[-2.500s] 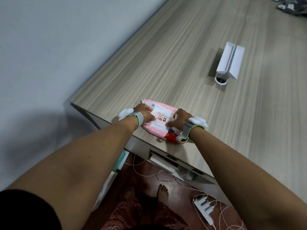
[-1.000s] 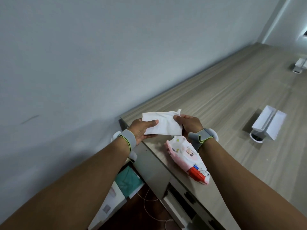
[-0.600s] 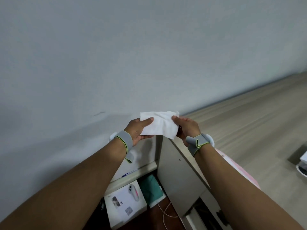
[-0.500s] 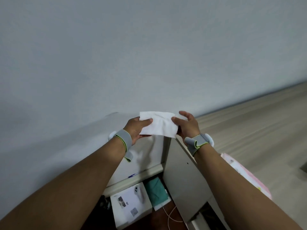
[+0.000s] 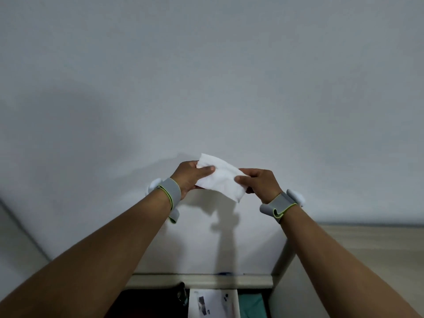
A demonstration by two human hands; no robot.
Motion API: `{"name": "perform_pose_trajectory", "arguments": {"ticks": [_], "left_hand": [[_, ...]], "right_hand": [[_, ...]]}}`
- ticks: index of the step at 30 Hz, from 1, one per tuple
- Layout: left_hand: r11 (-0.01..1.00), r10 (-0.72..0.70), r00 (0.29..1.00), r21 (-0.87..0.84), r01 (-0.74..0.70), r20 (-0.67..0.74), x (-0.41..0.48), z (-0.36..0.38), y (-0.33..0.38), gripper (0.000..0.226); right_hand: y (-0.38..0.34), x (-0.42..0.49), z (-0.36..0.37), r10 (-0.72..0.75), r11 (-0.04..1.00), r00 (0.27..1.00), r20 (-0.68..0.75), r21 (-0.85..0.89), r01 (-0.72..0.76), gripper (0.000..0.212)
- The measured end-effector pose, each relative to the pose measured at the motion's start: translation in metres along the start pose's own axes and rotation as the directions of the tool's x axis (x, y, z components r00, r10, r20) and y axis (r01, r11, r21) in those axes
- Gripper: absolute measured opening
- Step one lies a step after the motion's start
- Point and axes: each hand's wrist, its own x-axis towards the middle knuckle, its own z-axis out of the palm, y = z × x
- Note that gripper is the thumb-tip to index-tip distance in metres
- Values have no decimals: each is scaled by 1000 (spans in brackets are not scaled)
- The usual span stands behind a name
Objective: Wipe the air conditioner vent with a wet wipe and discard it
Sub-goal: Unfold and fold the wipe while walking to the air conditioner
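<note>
A white wet wipe (image 5: 221, 179) is stretched between both hands in front of a plain grey-white wall. My left hand (image 5: 191, 175) pinches its upper left end with thumb over fingers. My right hand (image 5: 259, 182) pinches the lower right end, thumb on top. Both wrists wear grey bands. No air conditioner vent shows in the head view, and the wipes packet is out of the frame.
The wall (image 5: 206, 88) fills most of the view. A wooden desk (image 5: 371, 239) edge runs along the right. Below, by the skirting board (image 5: 202, 280), lie a white box (image 5: 213, 304) and a teal item (image 5: 252, 304) on the floor.
The wipe came out of the pink packet on the desk and is held by both hands. My view has turned left and upward toward the wall; the packet has left the frame.
</note>
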Motion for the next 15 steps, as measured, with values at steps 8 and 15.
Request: {"name": "perform_pose_trajectory", "arguments": {"ticks": [8, 15], "left_hand": [[991, 8, 973, -126, -38, -229, -18, -61, 38, 36], [939, 33, 920, -303, -162, -391, -44, -88, 62, 31]], "right_hand": [[-44, 57, 64, -79, 990, 969, 233, 131, 49, 9], [-86, 69, 126, -78, 942, 933, 350, 333, -46, 10]]}}
